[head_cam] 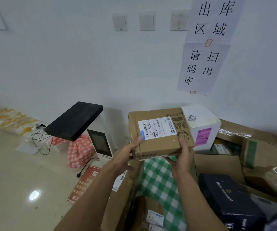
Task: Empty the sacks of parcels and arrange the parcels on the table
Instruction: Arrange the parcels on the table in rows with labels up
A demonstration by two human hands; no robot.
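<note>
I hold a brown cardboard parcel (161,130) with a white shipping label in mid-air, in front of the wall. My left hand (127,152) grips its lower left corner, thumb on top. My right hand (182,155) grips its lower right edge, thumb on the top face and fingers underneath. Below it lies a green-and-white checked cloth (159,182) among other parcels. A white box (202,125) with a pink label stands right behind the held parcel.
Brown cartons (217,165) and a dark blue box (229,200) crowd the right side. At left stand a white scanner machine (101,140) with a black top (74,120), a red-checked sack (81,150), cables and yellow-white bags (11,120) on the tiled floor.
</note>
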